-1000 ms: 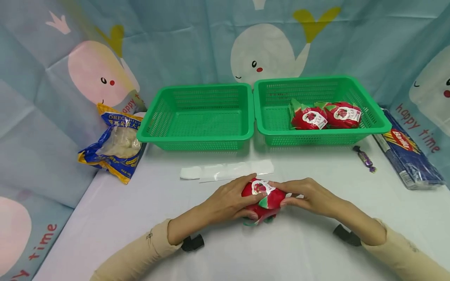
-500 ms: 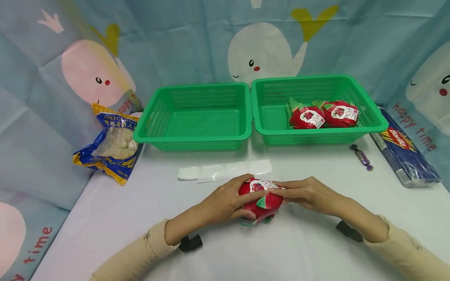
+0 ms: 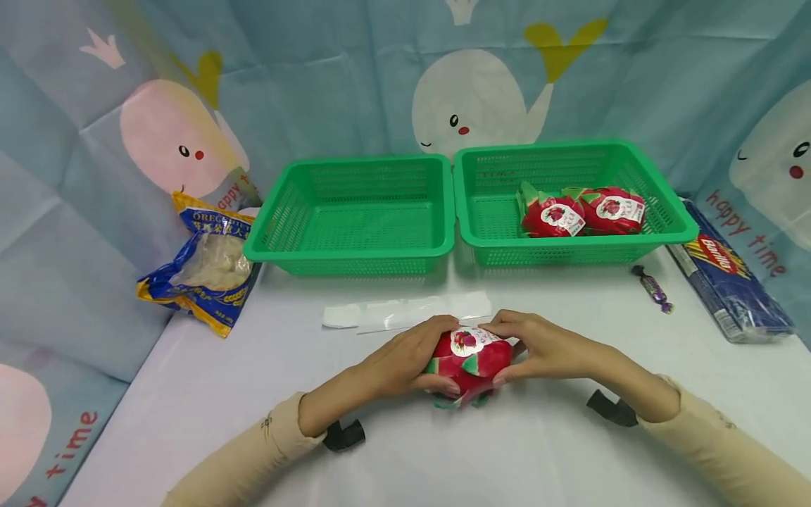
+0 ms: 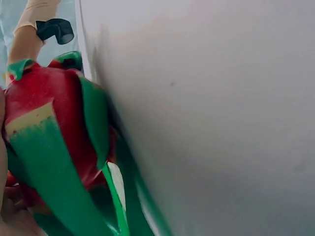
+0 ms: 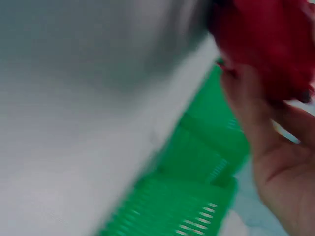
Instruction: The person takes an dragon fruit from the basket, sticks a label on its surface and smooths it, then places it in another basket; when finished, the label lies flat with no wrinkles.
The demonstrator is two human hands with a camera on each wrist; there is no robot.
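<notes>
In the head view a red dragon fruit (image 3: 478,365) with green scales and a round-edged white label (image 3: 469,341) on top sits at the middle of the white table. My left hand (image 3: 405,358) grips its left side, thumb at the near face. From the right, my right hand (image 3: 548,347) holds it with fingers on top and thumb low at the front. The left wrist view has the dragon fruit (image 4: 59,93) close up, its long green scales hanging down. In the blurred right wrist view, thumb and fingers of the right hand (image 5: 283,162) are against the red skin.
Behind stand two green baskets: the left one (image 3: 348,257) empty, the right one (image 3: 583,246) with two labelled dragon fruits (image 3: 553,217). A white label strip (image 3: 408,312) lies before them. Left is an orecchiette bag (image 3: 215,264); right, a wrapped candy (image 3: 652,289) and Barilla pasta pack (image 3: 728,282).
My right fingers, straight across the label half a second ago, have drawn back and bent around the fruit's right side. My left index finger has come off the label to the left side.
</notes>
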